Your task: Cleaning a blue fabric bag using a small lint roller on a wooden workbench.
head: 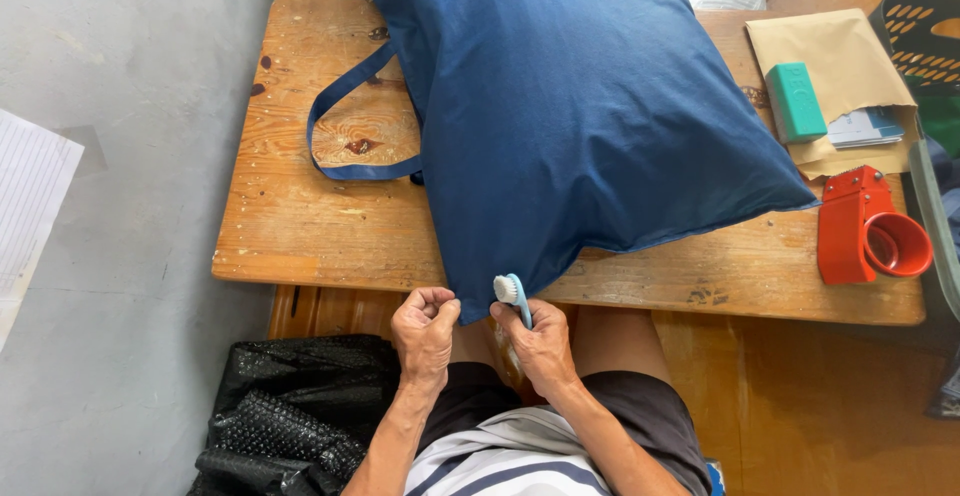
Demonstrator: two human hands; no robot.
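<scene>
Left hand (425,332): it is closing into a fist, fingers together, pinching the lower corner of the blue cloth bag at the counter's near edge.
Right hand (545,341): its fingers are clamping the handle of a small light-blue brush, thumb side toward the bag.
Brush (510,292): it is standing upright in the right hand, its white bristle head facing left and sitting just at the bag's hanging corner; whether the bristles are touching the cloth cannot be told.
Blue cloth bag (580,106): it is lying across the middle of the counter, puffed up, its lower corner drooping over the near edge between the two hands.
Strap (345,126): the bag's blue strap is looping out flat on the wood to the bag's left.
Counter (300,226): it is a worn wooden top carrying everything here.
Green block (796,102): it is resting on a tan envelope (840,56) at the right rear, well apart from the hands.
Red tape dispenser (862,226): it is sitting near the counter's right edge, just beside the bag's right corner.
Black plastic bag (285,406): it is lying on the floor by the person's left knee.
</scene>
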